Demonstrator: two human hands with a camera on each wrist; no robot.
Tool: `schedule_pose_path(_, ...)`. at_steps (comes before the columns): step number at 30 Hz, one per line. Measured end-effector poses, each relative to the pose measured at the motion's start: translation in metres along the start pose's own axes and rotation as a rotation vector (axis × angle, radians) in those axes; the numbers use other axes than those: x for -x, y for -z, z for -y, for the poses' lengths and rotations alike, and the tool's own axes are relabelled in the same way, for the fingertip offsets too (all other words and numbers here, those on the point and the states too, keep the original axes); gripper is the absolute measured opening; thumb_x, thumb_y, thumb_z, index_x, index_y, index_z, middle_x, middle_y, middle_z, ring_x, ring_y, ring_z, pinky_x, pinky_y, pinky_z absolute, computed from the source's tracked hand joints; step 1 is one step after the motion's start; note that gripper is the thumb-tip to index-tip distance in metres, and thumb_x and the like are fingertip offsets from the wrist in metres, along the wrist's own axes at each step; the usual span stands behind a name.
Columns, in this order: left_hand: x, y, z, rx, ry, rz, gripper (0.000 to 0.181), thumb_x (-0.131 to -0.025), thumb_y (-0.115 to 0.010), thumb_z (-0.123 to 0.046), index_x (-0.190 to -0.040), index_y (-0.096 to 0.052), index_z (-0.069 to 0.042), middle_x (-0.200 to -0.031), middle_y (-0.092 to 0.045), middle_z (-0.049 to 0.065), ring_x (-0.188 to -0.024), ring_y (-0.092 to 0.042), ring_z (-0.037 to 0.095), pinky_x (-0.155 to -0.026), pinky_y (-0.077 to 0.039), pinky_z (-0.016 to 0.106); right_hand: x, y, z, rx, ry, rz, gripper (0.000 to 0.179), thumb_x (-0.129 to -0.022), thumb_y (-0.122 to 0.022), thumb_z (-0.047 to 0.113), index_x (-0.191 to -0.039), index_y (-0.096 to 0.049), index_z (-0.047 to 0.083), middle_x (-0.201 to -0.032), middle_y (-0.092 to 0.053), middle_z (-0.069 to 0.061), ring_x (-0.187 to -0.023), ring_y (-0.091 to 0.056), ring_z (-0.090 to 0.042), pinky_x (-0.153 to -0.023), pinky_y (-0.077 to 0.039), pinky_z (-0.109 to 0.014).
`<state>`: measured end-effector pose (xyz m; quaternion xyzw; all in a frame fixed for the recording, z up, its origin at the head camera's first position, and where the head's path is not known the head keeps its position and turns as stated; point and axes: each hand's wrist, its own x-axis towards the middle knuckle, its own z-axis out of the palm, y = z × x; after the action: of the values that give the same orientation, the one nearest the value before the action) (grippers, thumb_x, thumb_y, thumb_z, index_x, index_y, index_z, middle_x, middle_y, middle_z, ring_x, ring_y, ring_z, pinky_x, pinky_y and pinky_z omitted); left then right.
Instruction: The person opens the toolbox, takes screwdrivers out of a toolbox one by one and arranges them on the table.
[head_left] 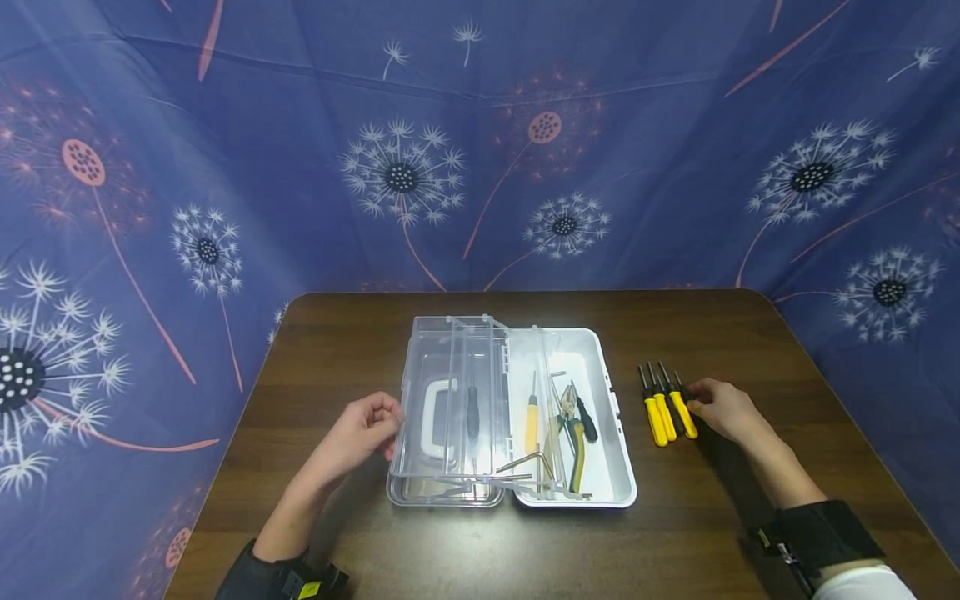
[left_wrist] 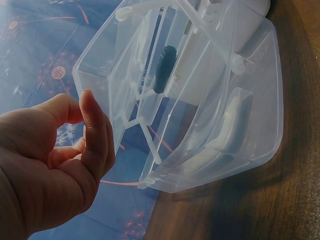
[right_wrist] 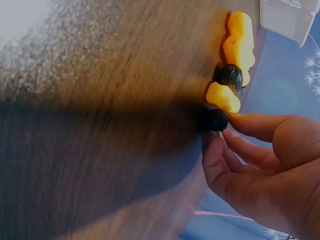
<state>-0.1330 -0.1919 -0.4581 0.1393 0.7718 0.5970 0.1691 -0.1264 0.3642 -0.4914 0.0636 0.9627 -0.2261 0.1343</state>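
Beside the raised clear tray (head_left: pixel 420 400) of a toolbox (head_left: pixel 617 433), my left hand (head_left: pixel 365 431) has its fingers loosely curled, with nothing held. Its fingertips are close to the tray's edge; whether they touch it I cannot tell. On the table at the right, my right hand (head_left: pixel 727 408) pinches a black-handled screwdriver (right_wrist: pixel 217 120) between thumb and fingers. It lies at the right end of a row of yellow-handled screwdrivers (head_left: pixel 655 422) and another black-handled screwdriver (right_wrist: pixel 231 76). In the head view my fingers hide most of the pinched screwdriver.
In the white base lie pliers (head_left: pixel 577 450), a dark-handled screwdriver (head_left: pixel 588 423), a yellow-handled screwdriver (head_left: pixel 532 425) and hex keys (head_left: pixel 517 462). The clear lid with a white handle (head_left: pixel 430 417) is folded out to the left. A patterned blue cloth (head_left: pixel 480 167) hangs behind the table (head_left: pixel 465 558).
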Motion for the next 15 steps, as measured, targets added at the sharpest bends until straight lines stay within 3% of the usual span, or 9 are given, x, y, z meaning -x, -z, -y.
schedule_pose_path(15,-0.0021,0.0005,0.0038,0.010,-0.002,0.000,0.012,-0.089,-0.049,0.004,-0.097,-0.053,0.012,-0.068,-0.055,0.007,-0.051,-0.056,0.011,-0.047,-0.054,0.023,0.0031,-0.0010,-0.0017,0.016,0.051,-0.071,0.043,-0.098,-0.048,0.024,-0.116,-0.057,-0.014,-0.108,-0.062,-0.037,-0.093,-0.059,-0.046,-0.069,-0.053,-0.052)
